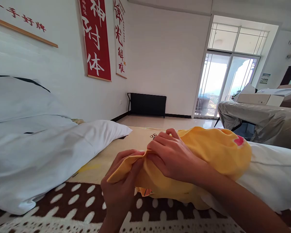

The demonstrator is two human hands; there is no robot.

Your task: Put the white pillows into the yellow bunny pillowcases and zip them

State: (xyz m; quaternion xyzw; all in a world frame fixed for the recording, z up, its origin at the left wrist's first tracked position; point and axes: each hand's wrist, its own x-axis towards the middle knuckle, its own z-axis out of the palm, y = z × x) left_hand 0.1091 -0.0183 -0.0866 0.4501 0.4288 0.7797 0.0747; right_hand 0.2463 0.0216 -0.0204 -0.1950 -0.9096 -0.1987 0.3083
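Note:
A yellow pillowcase (208, 149) with a pink patch lies bunched over one end of a white pillow (271, 161) on the right. My left hand (121, 181) pinches a folded edge of the yellow cloth between thumb and fingers. Close beside it, my right hand (172, 155) grips the same edge, fingers curled over the top. The two hands almost touch at the fold. Whatever part of the pillow lies under the cloth is hidden.
White pillows (63, 145) are piled on the left. Beneath everything spreads a brown and white spotted blanket (75, 197) and a pale yellow sheet (135, 136). A plastic-covered table (262, 113) with boxes (259, 98) stands at the right, and a black folded frame (147, 104) leans near the wall.

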